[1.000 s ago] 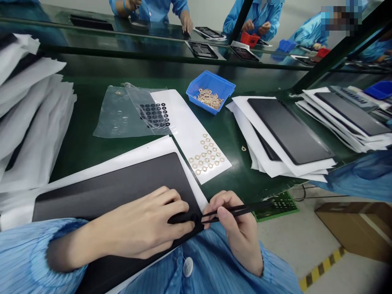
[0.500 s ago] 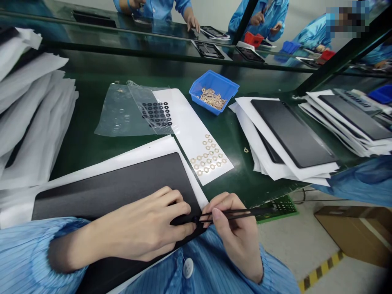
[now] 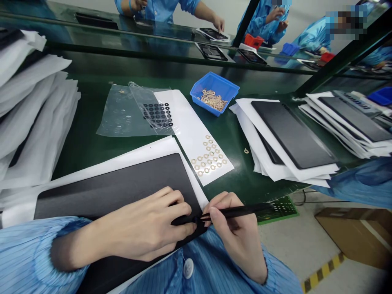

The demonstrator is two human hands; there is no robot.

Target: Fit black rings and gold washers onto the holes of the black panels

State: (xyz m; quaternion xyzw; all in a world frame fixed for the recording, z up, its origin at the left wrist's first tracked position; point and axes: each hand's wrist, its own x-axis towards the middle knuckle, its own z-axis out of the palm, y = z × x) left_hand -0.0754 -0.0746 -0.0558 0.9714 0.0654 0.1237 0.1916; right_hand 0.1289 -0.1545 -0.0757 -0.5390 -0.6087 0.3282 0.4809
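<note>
A flat black panel [image 3: 137,179], like a tablet back cover, lies on white sheets in front of me. My left hand [image 3: 150,228] rests across it, fingers spread and slightly bent, the fingertips near its right corner. In my right hand [image 3: 235,232] is a pair of black tweezers [image 3: 235,211], pinched between thumb and fingers. Their tips reach the panel's corner beside my left fingertips. Whether anything is between the tips I cannot tell. Beyond the panel, a white sheet [image 3: 183,118] carries rows of small ring-shaped tabbed pieces [image 3: 213,153].
A blue bin [image 3: 200,83] holds more small rings. Clear film [image 3: 118,116] with black rings [image 3: 157,114] lies left of it. Wrapped panels [image 3: 61,102] are stacked left, and other panels [image 3: 294,134] right. Co-workers [image 3: 162,10] sit behind the rail. A carton [image 3: 355,232] stands on the floor.
The tweezers' two arms, visibly apart before, now look pressed together. My left hand keeps its place on the panel. A co-worker's hand across the bench has moved right.
</note>
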